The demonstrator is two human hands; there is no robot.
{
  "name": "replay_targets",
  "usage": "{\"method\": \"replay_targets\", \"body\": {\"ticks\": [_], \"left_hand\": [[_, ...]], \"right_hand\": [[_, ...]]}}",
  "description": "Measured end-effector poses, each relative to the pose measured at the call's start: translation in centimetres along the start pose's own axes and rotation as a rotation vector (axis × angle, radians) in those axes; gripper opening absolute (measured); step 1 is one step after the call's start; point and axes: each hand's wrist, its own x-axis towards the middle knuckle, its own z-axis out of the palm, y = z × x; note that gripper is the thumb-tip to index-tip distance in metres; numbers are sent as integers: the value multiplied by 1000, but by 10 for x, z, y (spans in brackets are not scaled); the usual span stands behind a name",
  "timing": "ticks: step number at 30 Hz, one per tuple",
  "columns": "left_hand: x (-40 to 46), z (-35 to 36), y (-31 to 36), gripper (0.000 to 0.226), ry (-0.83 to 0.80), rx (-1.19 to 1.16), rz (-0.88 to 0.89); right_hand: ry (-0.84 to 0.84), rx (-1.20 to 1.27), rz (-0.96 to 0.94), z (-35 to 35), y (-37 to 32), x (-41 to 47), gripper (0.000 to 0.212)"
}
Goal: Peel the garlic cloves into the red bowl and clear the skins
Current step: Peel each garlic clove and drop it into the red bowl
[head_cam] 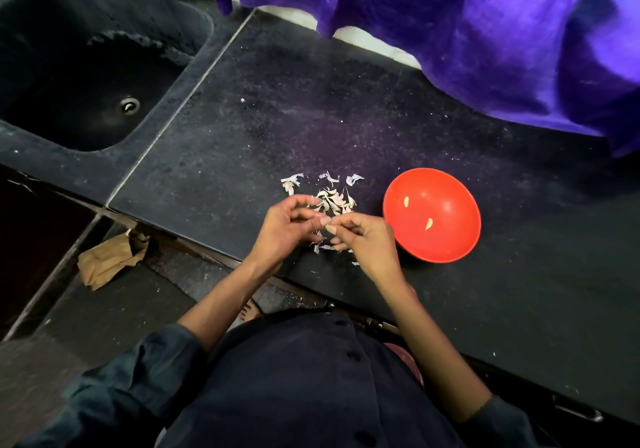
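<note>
Head view, looking down at a dark counter (346, 108).

Left hand (289, 228) and right hand (363, 240) meet over the near edge of the counter, fingertips together. Both have fingers curled inward, thumbs and forefingers pinching at one small item between them. The item is mostly hidden by the fingers; it looks like a garlic clove, but I cannot tell for certain.

Skins (332, 200): a loose pile of pale flakes lies on the counter just beyond the hands, with a few separate flakes farther back on the left and right. More small bits lie under and just in front of the hands, near the counter edge.

Bowl (457, 240): red, upright on the counter, just beside the right hand on its right. Inside it lie two pale peeled cloves (428, 223), apart from each other, one upper left, one near the middle.

Sink (86, 77): dark basin set into the counter at far left, drain visible.

Purple cloth (485, 32) hangs over the far edge of the counter. A crumpled brown paper bag (107, 260) lies on the floor at lower left.
</note>
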Motion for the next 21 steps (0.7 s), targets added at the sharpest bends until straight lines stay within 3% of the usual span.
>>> {"method": "replay_targets", "body": {"ticks": [9, 15, 18, 21], "left_hand": [[-6, 13, 3, 40, 103, -112, 107], [-8, 18, 4, 42, 143, -7, 157], [-7, 19, 2, 47, 198, 72, 143], [-6, 18, -1, 50, 241, 134, 104]], "right_hand": [[15, 306, 37, -3, -15, -15, 13], [14, 461, 111, -4, -22, -17, 12], [33, 348, 52, -5, -23, -16, 17], [108, 17, -111, -7, -19, -14, 24]]}}
